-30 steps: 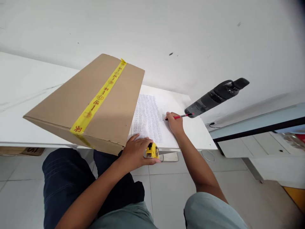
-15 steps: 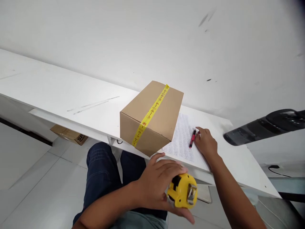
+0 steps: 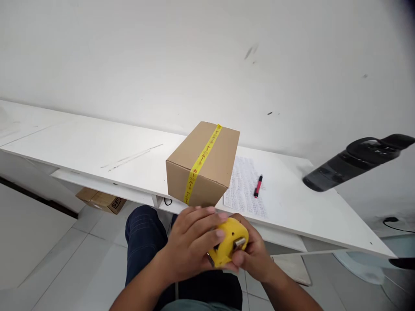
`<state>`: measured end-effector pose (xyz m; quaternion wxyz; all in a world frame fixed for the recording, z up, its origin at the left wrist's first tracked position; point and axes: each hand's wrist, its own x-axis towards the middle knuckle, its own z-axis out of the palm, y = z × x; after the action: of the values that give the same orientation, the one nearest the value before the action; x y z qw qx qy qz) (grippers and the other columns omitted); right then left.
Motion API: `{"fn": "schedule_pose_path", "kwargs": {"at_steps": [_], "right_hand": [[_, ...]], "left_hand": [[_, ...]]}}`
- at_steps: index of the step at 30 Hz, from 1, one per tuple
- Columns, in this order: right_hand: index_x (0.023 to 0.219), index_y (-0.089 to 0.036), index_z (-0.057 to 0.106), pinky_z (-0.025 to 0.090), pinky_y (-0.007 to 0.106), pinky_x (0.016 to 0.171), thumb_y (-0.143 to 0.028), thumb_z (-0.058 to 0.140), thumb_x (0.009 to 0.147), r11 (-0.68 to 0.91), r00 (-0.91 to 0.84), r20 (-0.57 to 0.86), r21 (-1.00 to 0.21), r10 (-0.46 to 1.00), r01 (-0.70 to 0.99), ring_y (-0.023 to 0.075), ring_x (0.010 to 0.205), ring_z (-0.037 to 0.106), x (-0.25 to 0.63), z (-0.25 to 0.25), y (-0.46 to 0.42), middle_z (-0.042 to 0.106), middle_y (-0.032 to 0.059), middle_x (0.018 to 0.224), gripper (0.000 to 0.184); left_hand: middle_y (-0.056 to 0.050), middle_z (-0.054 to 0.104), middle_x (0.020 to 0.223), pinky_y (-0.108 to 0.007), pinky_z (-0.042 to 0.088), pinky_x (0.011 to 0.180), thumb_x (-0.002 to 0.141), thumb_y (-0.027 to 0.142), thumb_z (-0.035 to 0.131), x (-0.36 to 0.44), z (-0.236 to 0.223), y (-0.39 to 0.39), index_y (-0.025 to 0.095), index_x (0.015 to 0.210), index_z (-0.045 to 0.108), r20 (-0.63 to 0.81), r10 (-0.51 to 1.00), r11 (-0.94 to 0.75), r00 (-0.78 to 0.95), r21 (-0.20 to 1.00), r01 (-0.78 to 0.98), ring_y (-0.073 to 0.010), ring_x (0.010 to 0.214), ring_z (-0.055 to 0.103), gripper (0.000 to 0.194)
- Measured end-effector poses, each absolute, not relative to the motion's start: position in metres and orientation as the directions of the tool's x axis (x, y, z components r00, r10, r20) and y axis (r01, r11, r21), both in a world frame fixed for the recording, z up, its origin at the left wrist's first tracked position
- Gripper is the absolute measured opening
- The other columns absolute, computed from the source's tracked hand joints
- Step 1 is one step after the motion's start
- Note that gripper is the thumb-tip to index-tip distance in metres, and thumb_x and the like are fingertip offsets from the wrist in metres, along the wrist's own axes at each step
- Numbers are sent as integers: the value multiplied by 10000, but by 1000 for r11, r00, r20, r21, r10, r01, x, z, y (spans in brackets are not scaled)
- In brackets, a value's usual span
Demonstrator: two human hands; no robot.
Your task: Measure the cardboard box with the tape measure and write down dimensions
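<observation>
A yellow tape measure is held between both hands in front of the table's near edge. My left hand wraps round it from the left, fingers over its top. From the right, my right hand grips the case, with the thumb near its metal clip. Just beyond the hands, a brown cardboard box sealed with printed yellow tape sits on the white table. Right of the box lies a sheet of paper covered in writing, with a red and black pen on it.
A dark water bottle stands at the table's right end. Below the table on the left, another cardboard box rests near the tiled floor. A white wall runs along the table's back edge.
My right hand has left the pen and paper and come to the tape measure, which it now grips together with my left hand. The tape measure has shifted left. The view has tilted slightly.
</observation>
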<state>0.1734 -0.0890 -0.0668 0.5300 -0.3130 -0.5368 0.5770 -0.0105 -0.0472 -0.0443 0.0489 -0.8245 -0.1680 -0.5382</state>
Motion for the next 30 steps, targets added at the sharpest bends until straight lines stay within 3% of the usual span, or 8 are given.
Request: {"fn": "schedule_pose_path", "kwargs": {"at_steps": [5, 9, 11, 14, 17, 22, 26, 30], "right_hand": [[1016, -247, 580, 466, 188, 515, -506, 876, 745, 137, -350, 233, -951, 907, -278, 87, 569, 524, 160, -60, -83, 631, -30, 764, 477], [1049, -245, 598, 517, 212, 525, -488, 873, 755, 199, -344, 278, -948, 897, -247, 109, 588, 592, 161, -55, -84, 680, -5, 807, 471], [1055, -242, 622, 531, 230, 492, -496, 869, 759, 312, -196, 353, -926, 915, -212, 122, 557, 608, 170, -52, -82, 709, 13, 816, 461], [1102, -257, 658, 544, 244, 451, -459, 858, 787, 510, 169, 487, -850, 857, -135, 141, 549, 635, 188, -43, -74, 724, 16, 833, 425], [1162, -272, 669, 570, 263, 468, -378, 849, 813, 620, 423, 545, -783, 724, -54, 150, 593, 655, 201, -32, -63, 710, 12, 879, 407], [1300, -330, 621, 574, 270, 489, -303, 835, 820, 587, 528, 529, -806, 664, 69, 111, 591, 587, 200, -26, -48, 661, 15, 1018, 526], [1332, -357, 616, 549, 265, 478, -337, 823, 824, 541, 486, 522, -833, 701, 114, 117, 609, 563, 191, -29, -36, 637, 18, 1032, 548], [1320, -371, 625, 557, 275, 508, -338, 818, 832, 540, 402, 541, -832, 738, 128, 108, 585, 540, 188, -27, -27, 639, 7, 1001, 526]], "left_hand": [[-144, 796, 1085, -286, 588, 754, 903, 342, 766, -45, -42, -64, 132, 1157, 617, 892, 209, -916, 400, 35, 400, -168, 981, 748, 361], [-102, 810, 1037, -330, 579, 868, 958, 247, 695, -76, -33, -73, 134, 1141, 682, 830, 202, -892, 519, -63, 448, -161, 929, 755, 215], [-46, 811, 943, -352, 576, 882, 929, 146, 704, -97, -28, -64, 170, 1114, 720, 856, 184, -860, 484, -98, 501, -165, 874, 754, 188], [-1, 786, 917, -326, 587, 746, 863, 83, 747, -129, -18, -24, 270, 1164, 733, 962, 128, -768, 241, -58, 638, -161, 807, 730, 355], [-27, 767, 1072, -370, 599, 848, 942, 185, 675, -149, -11, 40, 316, 1200, 722, 958, 277, -657, 72, 134, 742, -197, 977, 727, 294], [-71, 747, 1157, -406, 586, 932, 1012, 433, 551, -148, -11, 119, 239, 1157, 727, 801, 596, -623, 54, 419, 661, -227, 1079, 701, 300], [-93, 702, 1291, -436, 551, 1026, 1032, 483, 492, -130, -11, 114, 242, 1184, 712, 797, 583, -705, 157, 400, 585, -242, 1196, 663, 360], [-117, 503, 1562, -497, 488, 1118, 1030, 595, 403, -108, -6, 83, 266, 1364, 616, 757, 536, -793, 373, 301, 530, -287, 1317, 598, 515]]}}
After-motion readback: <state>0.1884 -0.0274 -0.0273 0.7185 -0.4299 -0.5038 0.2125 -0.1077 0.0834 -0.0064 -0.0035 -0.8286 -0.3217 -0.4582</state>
